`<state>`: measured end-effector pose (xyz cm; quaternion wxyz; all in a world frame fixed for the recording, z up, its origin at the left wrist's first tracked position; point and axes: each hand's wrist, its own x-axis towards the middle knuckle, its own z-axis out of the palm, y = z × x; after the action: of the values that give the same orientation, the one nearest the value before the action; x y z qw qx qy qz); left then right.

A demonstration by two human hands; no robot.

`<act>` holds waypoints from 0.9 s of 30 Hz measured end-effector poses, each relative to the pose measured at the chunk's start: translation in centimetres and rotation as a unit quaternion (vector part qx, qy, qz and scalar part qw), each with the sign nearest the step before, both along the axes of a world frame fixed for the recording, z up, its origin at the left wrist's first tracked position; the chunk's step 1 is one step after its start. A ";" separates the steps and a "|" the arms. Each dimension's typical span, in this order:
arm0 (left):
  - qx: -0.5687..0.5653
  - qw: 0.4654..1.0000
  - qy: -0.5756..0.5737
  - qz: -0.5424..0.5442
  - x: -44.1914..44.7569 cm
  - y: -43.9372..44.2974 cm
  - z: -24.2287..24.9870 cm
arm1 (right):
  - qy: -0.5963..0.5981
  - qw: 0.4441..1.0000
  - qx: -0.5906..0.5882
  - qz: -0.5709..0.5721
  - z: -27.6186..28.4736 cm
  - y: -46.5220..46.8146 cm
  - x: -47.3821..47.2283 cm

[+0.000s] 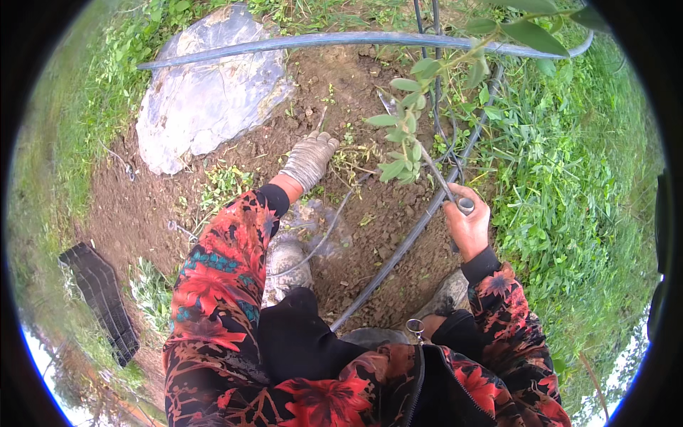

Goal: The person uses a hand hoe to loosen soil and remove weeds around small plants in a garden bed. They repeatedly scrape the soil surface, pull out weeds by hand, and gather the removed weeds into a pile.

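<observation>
My left hand (pixel 312 155), in a dirty knit glove, reaches down to the soil left of centre. A thin stem shows just beyond its fingertips, and its fingers are too bunched to tell what they hold. My right hand (pixel 468 216) is bare and closed around a rod-like handle (pixel 465 205) with a round hollow end. A metal blade (pixel 388 102) lies farther up on the soil; whether it belongs to that handle cannot be told. Small uprooted weeds (pixel 355 155) lie between my hands. A leafy branch (pixel 408 133) hangs across the view above my right hand.
A thick grey hose (pixel 341 38) arches across the top, over a plastic sheet (pixel 213 91). A black pipe (pixel 397 256) runs diagonally between my boots (pixel 288 267). Black cables (pixel 437 91) and a thin tube (pixel 331 229) cross the soil. Dark mesh (pixel 101 299) lies left; dense grass (pixel 565 213) stands right.
</observation>
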<state>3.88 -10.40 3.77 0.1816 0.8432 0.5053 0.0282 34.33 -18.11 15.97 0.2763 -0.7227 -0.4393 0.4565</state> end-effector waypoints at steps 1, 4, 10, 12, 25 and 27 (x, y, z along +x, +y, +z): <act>-0.011 1.000 0.003 0.004 -0.3 -0.6 0.3 | -0.015 1.000 -0.005 -0.002 0.0 0.1 -0.1; -0.019 0.999 -0.014 0.035 -1.2 -0.6 0.5 | -0.042 0.996 0.027 0.074 0.6 0.1 -0.7; 0.014 0.998 0.002 0.057 -1.9 0.3 -0.4 | -0.098 0.984 0.019 0.147 2.4 0.5 -2.6; -0.011 0.998 0.009 0.058 -1.8 0.4 -0.8 | -0.125 0.982 0.002 0.143 1.9 0.8 -3.4; 0.010 0.995 -0.012 0.094 -1.9 2.0 0.1 | -0.056 0.992 0.054 0.104 -2.9 -0.3 -6.6; 0.026 0.993 -0.019 0.112 -1.5 3.7 0.4 | -0.055 0.991 0.067 0.100 -3.2 -0.3 -7.0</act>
<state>2.41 -6.66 4.18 0.1654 0.7851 0.5918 0.0776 27.36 -18.41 12.81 0.2528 -0.6786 -0.5537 0.4111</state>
